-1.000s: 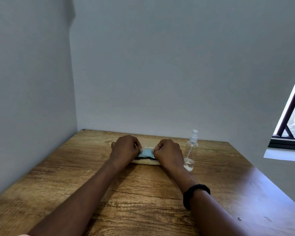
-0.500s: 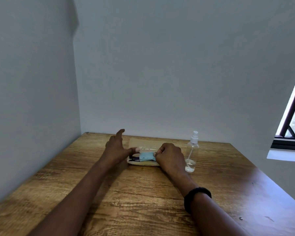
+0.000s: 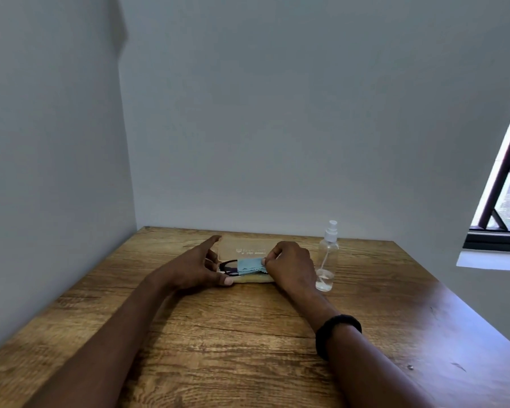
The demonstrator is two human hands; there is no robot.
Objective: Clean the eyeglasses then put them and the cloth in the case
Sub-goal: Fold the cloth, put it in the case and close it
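A tan eyeglass case (image 3: 249, 248) lies open on the wooden table (image 3: 248, 334), its printed lid up toward the wall. Dark-framed eyeglasses (image 3: 228, 267) rest in it, partly covered by a light blue cloth (image 3: 250, 266). My right hand (image 3: 292, 265) pinches the cloth's right edge over the case. My left hand (image 3: 199, 267) is at the case's left end, fingers spread and raised by the lid, thumb pressed against the case's front rim. The right part of the glasses is hidden under the cloth and my right hand.
A clear spray bottle (image 3: 326, 260) with a white nozzle stands just right of my right hand. Grey walls close in the table at the left and back. A window (image 3: 507, 201) is at the right. A black band circles my right wrist.
My left hand has opened and lifted off the case, baring the glasses and the lid. My right hand stays on the cloth. The view has tilted up a little.
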